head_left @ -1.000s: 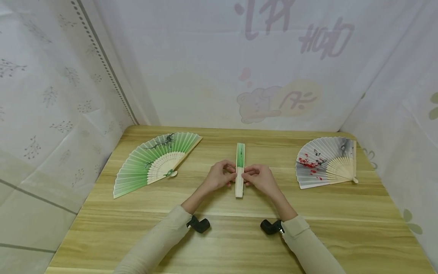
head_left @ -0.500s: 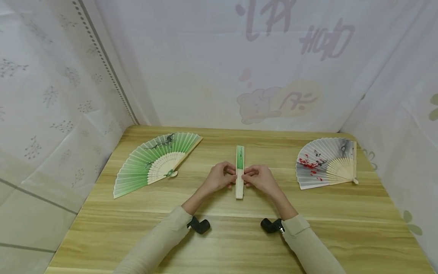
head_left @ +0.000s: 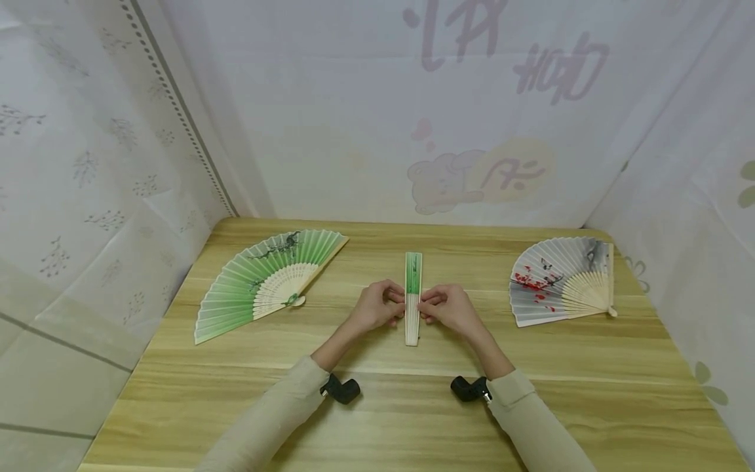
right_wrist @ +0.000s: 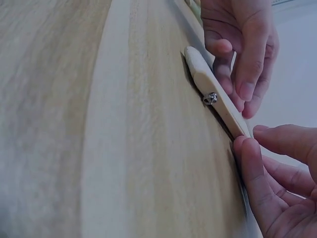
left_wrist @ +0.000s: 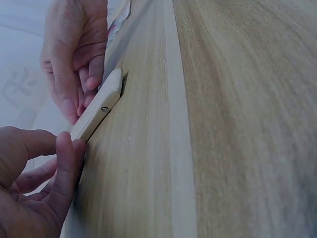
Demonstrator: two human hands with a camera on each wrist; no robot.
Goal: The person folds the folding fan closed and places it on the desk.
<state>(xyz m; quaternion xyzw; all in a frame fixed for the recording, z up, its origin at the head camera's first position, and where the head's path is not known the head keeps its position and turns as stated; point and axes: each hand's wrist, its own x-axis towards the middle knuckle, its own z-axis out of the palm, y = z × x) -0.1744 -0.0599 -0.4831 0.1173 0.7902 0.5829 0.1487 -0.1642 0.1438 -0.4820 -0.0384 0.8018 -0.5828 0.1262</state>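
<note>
A folded hand fan point(head_left: 412, 322), green at its far end with pale ribs at the near end, lies lengthwise between the two hands at mid-table. From its left side my left hand point(head_left: 375, 306) holds it with thumb and fingertips. My right hand point(head_left: 451, 307) does likewise on the right edge, directly opposite. Both wrist views show the fan's rounded rib end point(left_wrist: 110, 91) with a small metal rivet, low over the tabletop. In the right wrist view, the right hand's fingertips point(right_wrist: 242, 144) are at the fan's side, partly hiding it.
A spread green fan point(head_left: 230, 298) with a dark branch print lies at the left. On the right lies a spread grey-white fan point(head_left: 537, 288) with red blossoms. Printed white cloth point(head_left: 330, 131) encloses the wooden table point(head_left: 377, 426) at the back and sides.
The folded fan has slid slightly toward the person, and its green end looks a little wider. Both hands stay at its sides; the two spread fans have not moved.
</note>
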